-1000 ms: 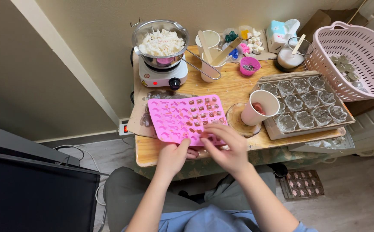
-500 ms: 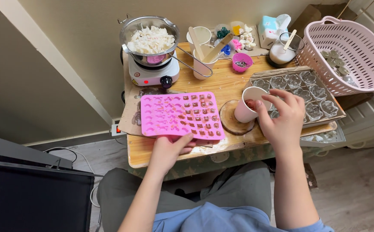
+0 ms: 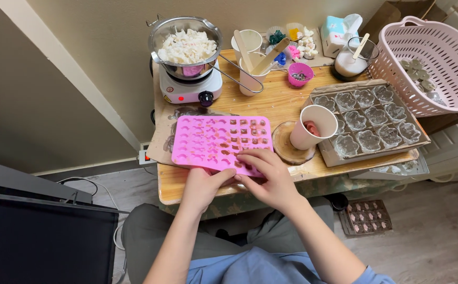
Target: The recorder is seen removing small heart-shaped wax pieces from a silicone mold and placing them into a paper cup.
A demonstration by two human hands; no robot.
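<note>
A pink silicone mould (image 3: 213, 139) with many small cavities lies on the near left of a small wooden table (image 3: 281, 102). My left hand (image 3: 203, 186) grips the mould's near edge, thumb on top. My right hand (image 3: 268, 176) rests on the mould's near right corner, its fingers pressing on the cavities. A white paper cup (image 3: 312, 128) with something pink inside stands on a round wooden coaster (image 3: 285, 149) just right of the mould.
A metal pot of white chunks (image 3: 188, 46) sits on a small hot plate (image 3: 189, 89) at the back left. Cups with wooden sticks (image 3: 252, 66), a small pink cup (image 3: 300, 73), a tray of clear flower moulds (image 3: 368, 123) and a pink basket (image 3: 434, 60) stand further right.
My right hand has come back from the paper cup to the near right corner of the pink mould. My left hand has kept its hold on the mould's edge.
</note>
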